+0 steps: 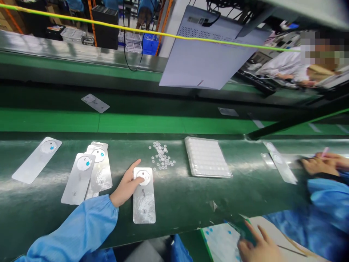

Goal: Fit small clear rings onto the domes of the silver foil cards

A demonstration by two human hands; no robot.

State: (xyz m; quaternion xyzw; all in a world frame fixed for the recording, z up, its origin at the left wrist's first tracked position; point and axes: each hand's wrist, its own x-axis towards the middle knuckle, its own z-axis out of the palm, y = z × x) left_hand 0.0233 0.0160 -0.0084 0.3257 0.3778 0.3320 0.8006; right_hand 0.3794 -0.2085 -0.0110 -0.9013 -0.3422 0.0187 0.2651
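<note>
My left hand (pixel 127 186), in a blue sleeve, rests on the dark green bench with its thumb and a finger pressed on the white octagonal pad at the top of a grey metal strip (pixel 144 198). Just beyond lies a scatter of several small white round parts (pixel 162 157). My right hand (pixel 256 245) is low at the bottom edge, fingers spread over a white sheet with blue dots (pixel 220 238) and touching a dark green piece; nothing is gripped in it.
More grey strips with blue-dotted pads lie to the left (pixel 81 176) (pixel 36 159). A white parts tray (pixel 206 157) sits centre right. A co-worker's hands (pixel 317 163) handle strips at the right. A green conveyor (pixel 163 122) runs behind, carrying a strip (pixel 95 103).
</note>
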